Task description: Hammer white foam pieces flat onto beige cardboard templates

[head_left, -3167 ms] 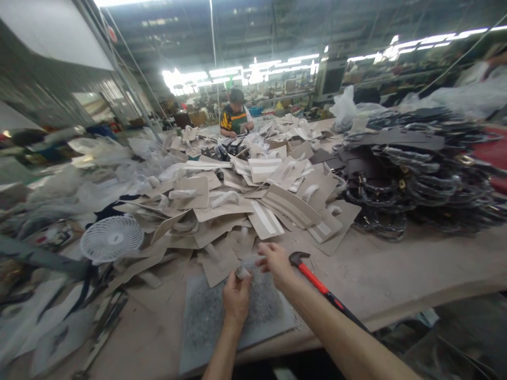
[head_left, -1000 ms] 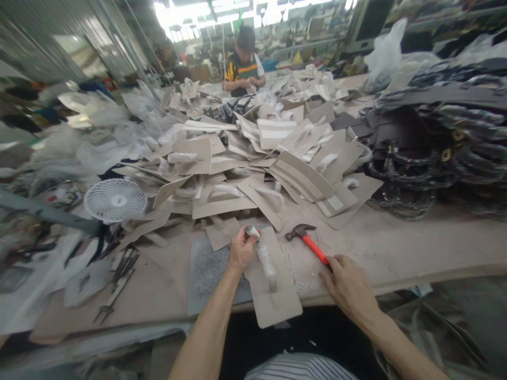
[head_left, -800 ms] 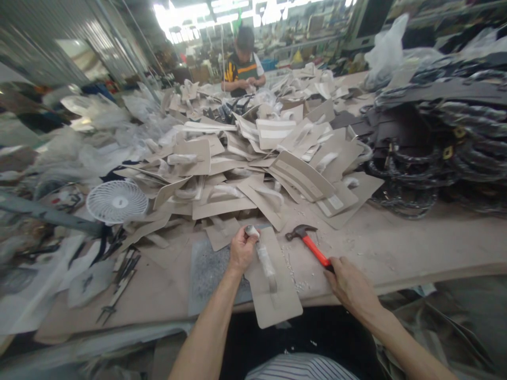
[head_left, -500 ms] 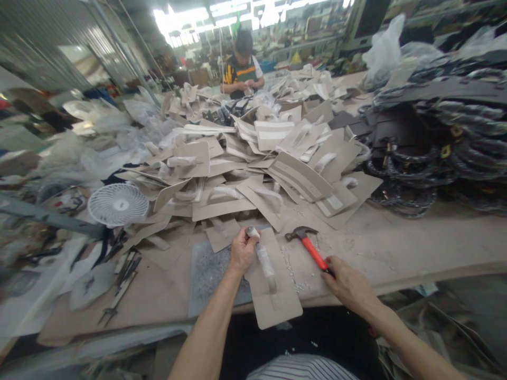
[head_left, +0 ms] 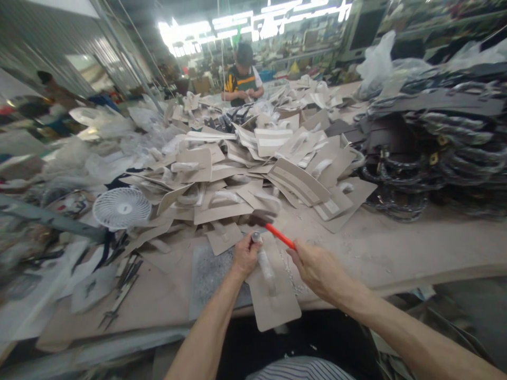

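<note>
My left hand [head_left: 246,255] is closed around a short cylinder [head_left: 256,237] with a round grey end facing up; its lower part is hidden. The cylinder stands at the upper end of a white-wrapped handle [head_left: 268,272] on a beige panel [head_left: 277,311]. The panel's near end reaches past the table edge. In my right hand [head_left: 319,266] is a claw hammer [head_left: 280,236] with a red handle. Its dark head is blurred and hangs just above and beyond the cylinder, apart from it. A speckled grey slab [head_left: 209,274] lies under my left forearm.
Beige panels with wrapped handles [head_left: 229,198] are heaped beyond my hands. Dark pieces with wrapped handles [head_left: 412,153] are stacked at right. A white fan [head_left: 122,208] and tools [head_left: 122,290] lie left. Small white bits [head_left: 291,274] dot the table [head_left: 396,248]. Another person [head_left: 243,79] works opposite.
My right hand has lifted the hammer and brought it left, from the table beside the panel to over the cylinder. My left hand keeps its grip in nearly the same place.
</note>
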Available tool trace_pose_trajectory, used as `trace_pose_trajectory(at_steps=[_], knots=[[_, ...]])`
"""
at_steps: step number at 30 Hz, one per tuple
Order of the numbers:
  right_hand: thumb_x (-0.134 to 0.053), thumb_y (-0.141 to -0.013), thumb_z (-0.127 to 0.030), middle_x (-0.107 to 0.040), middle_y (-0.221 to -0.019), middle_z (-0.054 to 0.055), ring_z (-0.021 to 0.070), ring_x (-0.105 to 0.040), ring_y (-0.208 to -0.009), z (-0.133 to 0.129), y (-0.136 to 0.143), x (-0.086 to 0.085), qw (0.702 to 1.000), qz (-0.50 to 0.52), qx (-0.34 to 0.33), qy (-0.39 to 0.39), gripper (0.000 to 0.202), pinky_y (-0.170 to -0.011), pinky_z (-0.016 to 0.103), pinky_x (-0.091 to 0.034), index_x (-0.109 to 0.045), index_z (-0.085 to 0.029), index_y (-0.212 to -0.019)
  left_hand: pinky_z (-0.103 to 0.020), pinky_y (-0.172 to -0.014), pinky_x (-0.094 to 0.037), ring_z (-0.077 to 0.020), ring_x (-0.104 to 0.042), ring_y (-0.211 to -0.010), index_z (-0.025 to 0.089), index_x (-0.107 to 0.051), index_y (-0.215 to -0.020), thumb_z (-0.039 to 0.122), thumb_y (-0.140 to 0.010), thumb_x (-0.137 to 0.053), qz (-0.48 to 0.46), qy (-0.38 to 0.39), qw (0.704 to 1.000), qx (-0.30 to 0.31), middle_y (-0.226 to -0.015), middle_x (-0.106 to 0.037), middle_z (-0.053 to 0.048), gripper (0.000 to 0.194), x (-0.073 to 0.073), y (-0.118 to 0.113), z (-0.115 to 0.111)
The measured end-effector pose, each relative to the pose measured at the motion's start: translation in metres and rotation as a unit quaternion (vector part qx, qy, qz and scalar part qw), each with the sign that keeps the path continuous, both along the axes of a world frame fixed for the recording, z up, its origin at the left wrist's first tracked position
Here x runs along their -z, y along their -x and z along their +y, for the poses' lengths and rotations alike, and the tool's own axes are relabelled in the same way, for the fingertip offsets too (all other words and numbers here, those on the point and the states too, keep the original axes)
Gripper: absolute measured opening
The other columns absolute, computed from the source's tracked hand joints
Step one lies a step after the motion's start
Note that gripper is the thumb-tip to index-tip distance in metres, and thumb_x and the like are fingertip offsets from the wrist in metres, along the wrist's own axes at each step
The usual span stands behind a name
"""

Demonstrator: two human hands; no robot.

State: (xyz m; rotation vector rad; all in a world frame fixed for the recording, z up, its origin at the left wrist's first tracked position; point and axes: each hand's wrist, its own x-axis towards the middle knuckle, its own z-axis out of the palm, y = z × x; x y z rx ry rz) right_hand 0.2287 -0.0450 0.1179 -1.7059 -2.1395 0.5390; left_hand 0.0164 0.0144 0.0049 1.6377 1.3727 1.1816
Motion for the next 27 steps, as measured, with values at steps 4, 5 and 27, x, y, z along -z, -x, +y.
trace_pose_trajectory(at_steps=[4,5,27], knots=[[-0.042,-0.097,-0.032,-0.047,-0.055,-0.002,0.0094,-0.027,-0.046,0.01,-0.005,-0.034,0.995,-0.075,-0.051,-0.052,0.021,-0.05,0.028,-0.013,-0.051,-0.02,-0.083,-0.026,-0.068,-0.044,-0.0177,-0.059,-0.068,0.02,-0.069,-0.088,0.024,-0.081,-0.06,0.011,-0.008,1.0,0.004,-0.073,-0.067,-0.002,0.012,0.001,0.0,0.0],[-0.04,-0.098,-0.034,-0.045,-0.055,-0.003,0.0094,-0.027,-0.045,0.012,-0.005,-0.048,0.992,-0.059,-0.04,-0.1,0.024,-0.05,0.028,-0.014,-0.05,-0.02,-0.082,-0.026,-0.07,-0.045,-0.0183,-0.061,-0.072,0.021,-0.07,-0.092,0.024,-0.082,-0.059,0.006,-0.01,1.0,0.011,-0.079,-0.069,-0.002,0.015,0.001,0.0,0.0],[-0.034,-0.098,-0.035,-0.059,-0.068,0.004,0.0154,-0.052,-0.061,-0.006,-0.048,0.056,0.985,-0.019,0.071,0.154,0.03,-0.061,0.028,-0.033,-0.054,-0.018,-0.082,-0.027,-0.078,-0.049,-0.0176,-0.064,-0.082,0.018,-0.067,-0.097,0.022,-0.08,-0.06,-0.039,0.0,0.999,0.033,-0.088,-0.071,-0.003,0.018,0.006,0.002,-0.001]])
